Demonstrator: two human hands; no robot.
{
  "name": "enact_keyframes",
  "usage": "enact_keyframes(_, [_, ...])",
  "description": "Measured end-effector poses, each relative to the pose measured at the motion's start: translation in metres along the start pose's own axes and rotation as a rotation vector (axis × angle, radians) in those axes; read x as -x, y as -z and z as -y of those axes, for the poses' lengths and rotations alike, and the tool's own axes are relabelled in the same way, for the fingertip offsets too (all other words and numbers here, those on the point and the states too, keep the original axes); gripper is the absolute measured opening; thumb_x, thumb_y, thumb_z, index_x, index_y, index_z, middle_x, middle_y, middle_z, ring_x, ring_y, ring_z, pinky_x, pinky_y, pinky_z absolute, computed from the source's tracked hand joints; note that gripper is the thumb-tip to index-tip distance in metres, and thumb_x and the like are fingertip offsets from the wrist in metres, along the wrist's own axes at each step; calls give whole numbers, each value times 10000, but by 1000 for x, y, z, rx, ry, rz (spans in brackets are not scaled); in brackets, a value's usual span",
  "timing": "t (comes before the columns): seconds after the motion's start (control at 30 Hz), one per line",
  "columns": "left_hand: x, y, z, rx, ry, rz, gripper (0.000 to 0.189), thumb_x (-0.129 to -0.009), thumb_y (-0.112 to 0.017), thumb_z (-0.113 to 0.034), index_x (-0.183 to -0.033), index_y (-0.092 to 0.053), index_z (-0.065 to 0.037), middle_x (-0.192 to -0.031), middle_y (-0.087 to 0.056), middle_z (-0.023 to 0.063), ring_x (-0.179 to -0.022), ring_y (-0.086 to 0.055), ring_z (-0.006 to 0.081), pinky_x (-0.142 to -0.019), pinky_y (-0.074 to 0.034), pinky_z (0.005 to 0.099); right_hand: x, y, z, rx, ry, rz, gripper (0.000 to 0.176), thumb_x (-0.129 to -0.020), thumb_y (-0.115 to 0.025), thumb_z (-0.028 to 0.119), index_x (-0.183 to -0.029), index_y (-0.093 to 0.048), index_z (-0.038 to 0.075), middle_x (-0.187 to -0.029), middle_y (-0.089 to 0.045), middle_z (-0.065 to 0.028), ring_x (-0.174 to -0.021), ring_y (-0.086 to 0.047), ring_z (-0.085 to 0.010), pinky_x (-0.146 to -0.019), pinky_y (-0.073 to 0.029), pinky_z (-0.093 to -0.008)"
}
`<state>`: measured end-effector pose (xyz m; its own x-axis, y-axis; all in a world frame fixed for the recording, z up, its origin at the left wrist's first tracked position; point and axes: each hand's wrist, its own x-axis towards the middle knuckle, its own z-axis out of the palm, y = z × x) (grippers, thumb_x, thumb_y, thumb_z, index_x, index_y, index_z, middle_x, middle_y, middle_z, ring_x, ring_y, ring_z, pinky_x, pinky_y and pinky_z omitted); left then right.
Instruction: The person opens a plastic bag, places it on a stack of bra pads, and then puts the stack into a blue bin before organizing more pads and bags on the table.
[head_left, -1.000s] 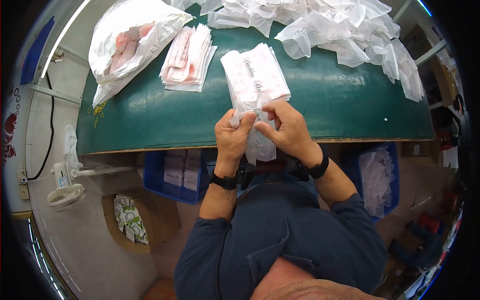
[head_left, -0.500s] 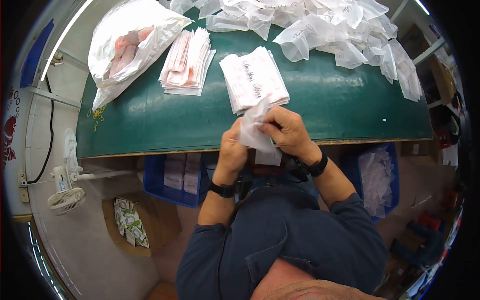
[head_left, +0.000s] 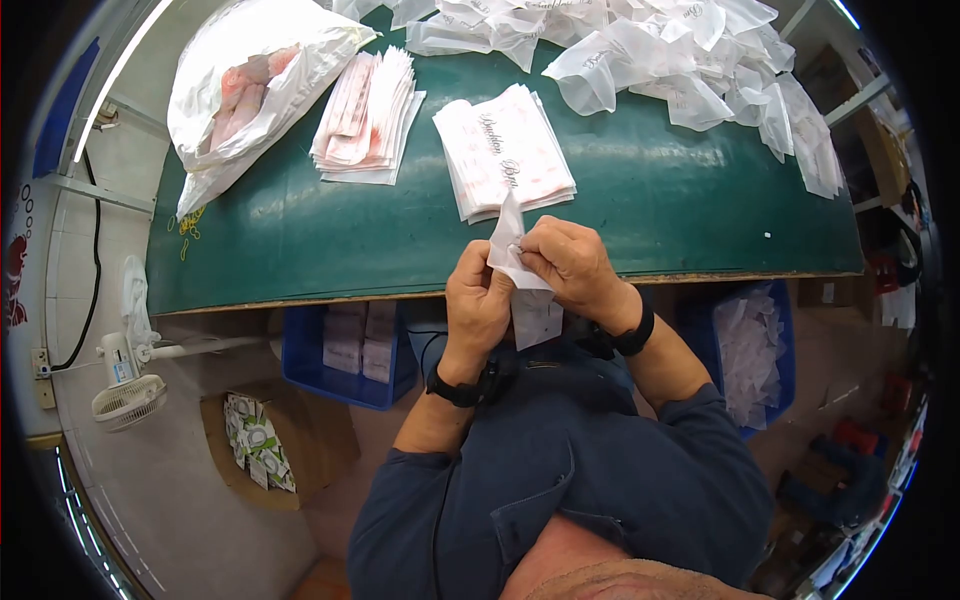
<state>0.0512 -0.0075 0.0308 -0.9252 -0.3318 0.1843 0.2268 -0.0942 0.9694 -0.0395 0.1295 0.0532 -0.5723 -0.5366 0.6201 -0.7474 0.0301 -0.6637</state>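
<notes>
A translucent white plastic bag is pinched between my two hands at the table's near edge, its lower end hanging past the edge. My left hand grips its left side, with the thumb against the plastic. On the other side my right hand is closed on the bag, fingers curled. Just beyond the hands lies a stack of flat printed bags with dark script lettering and pinkish contents. Left of it is another pile of narrower, pink-tinted bags.
A large white sack with pink items stands at the table's far left, near yellow rubber bands. Loose bags heap at back right. Below are two blue bins, a cardboard box and a fan.
The held bag has turned and narrowed into a pointed fold at the top, with more of its lower end showing. My left hand has moved slightly down and right.
</notes>
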Motion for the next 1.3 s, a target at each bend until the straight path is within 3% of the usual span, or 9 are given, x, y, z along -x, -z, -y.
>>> enact_keyframes(0.13, [0, 10, -5, 1, -19, 26, 108, -1037, -601, -103, -1100, -610, -16, -959, -650, -6, -845, -572, 40, -752, -482, 199, 2, 4, -3, 52, 26, 58, 159, -802, -744, -31, -879, -610, 8, -734, -564, -104, -638, -568, -256, -560, -439, -356])
enact_keyframes(0.27, [0, 18, -7, -100, 46, -93, 137, -1047, -602, -152, -1042, -595, -15, -923, -610, -11, -845, -546, 40, -750, -472, 200, 9, 17, -1, 35, -44, -73, 134, -840, -723, 3, -885, -597, 5, -727, -549, -104, -611, -534, -258, -545, -420, -352])
enact_keyframes(0.5, [3, 8, 2, 89, 75, -46, 157, -1065, -568, -169, -1006, -595, -27, -844, -594, -35, -786, -532, 43, -698, -464, 211, 10, 27, 6, -89, -301, 73, 184, -946, -679, 128, -869, -580, -8, -686, -522, -89, -554, -453, -205, -528, -390, -345])
enact_keyframes(0.67, [2, 15, 0, -14, 63, 59, 164, -1074, -544, -162, -999, -598, -26, -849, -598, -30, -794, -534, 43, -699, -467, 218, 3, 13, 9, -16, -116, 84, 213, -939, -695, 139, -840, -568, 0, -659, -503, -98, -552, -464, -214, -522, -386, -354])
enact_keyframes(0.8, [2, 23, -7, -23, 72, 125, 164, -1068, -544, -138, -973, -608, -21, -841, -602, -27, -786, -535, 46, -699, -465, 214, 2, 10, 18, -251, -313, -23, 225, -921, -703, 123, -804, -547, 11, -644, -476, -122, -537, -453, -268, -512, -381, -377])
enact_keyframes(0.9, [-1, 39, -25, -134, -96, -103, 200, -1073, -541, -150, -928, -606, -29, -814, -576, -37, -755, -507, 44, -668, -438, 207, 1, 11, 15, -37, 86, -69, 223, -936, -695, 105, -792, -550, 15, -651, -492, -128, -532, -463, -273, -508, -388, -371])
enact_keyframes(1.07, [-4, 27, -23, -241, -297, 39, 252, -1075, -559, -189, -877, -588, -36, -781, -532, -46, -726, -462, 49, -640, -396, 200, -6, 11, 22, -23, 120, -3, 224, -964, -688, 119, -806, -568, 14, -665, -530, -115, -543, -486, -232, -518, -404, -351])
enact_keyframes(1.17, [-8, 48, -22, -222, -159, -108, 268, -1066, -586, -222, -867, -575, -42, -764, -498, -45, -714, -432, 58, -632, -377, 211, -8, 26, 2, -28, -119, -86, 216, -979, -687, 145, -839, -588, 14, -689, -564, -103, -576, -514, -193, -532, -417, -328])
enact_keyframes(1.3, [-8, 45, -14, -183, -180, -149, 273, -1049, -619, -240, -870, -576, -38, -756, -495, -40, -709, -427, 66, -631, -383, 226, -2, 19, 1, -117, -215, -168, 217, -983, -684, 156, -849, -595, 10, -683, -557, -96, -583, -509, -180, -536, -420, -321])
